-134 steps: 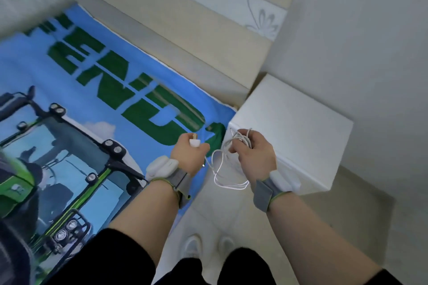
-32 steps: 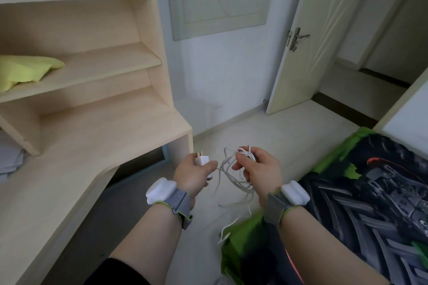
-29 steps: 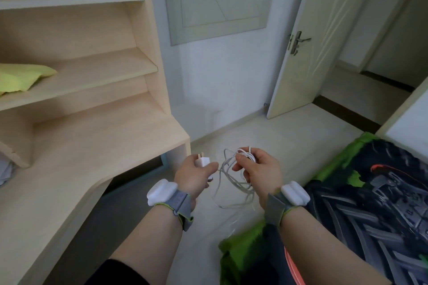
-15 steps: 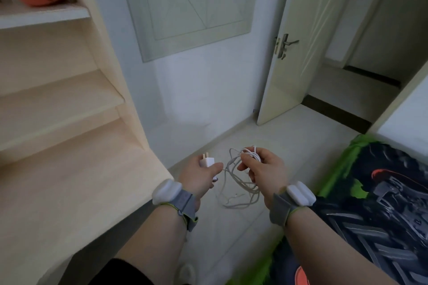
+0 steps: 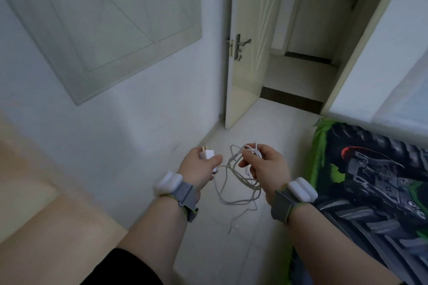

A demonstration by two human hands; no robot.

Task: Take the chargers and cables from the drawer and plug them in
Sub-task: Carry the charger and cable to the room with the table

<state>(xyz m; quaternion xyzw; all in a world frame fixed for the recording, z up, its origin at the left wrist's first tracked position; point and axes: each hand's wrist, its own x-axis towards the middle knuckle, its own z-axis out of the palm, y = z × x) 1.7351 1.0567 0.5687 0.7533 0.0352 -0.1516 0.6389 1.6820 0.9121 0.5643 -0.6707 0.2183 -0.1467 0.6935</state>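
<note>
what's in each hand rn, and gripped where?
Left hand grips the white charger round its body, prongs sticking out past the fingers. Right hand pinches the white cable at its bunched coils; the loops hang loose.

My left hand [image 5: 199,169] grips a small white plug-in charger [image 5: 207,154], prongs pointing away from me; just right of it my right hand [image 5: 266,169] pinches a loose coil of thin white cable [image 5: 240,183], whose loops hang below that grip toward the pale tiled floor [image 5: 273,127]
</note>
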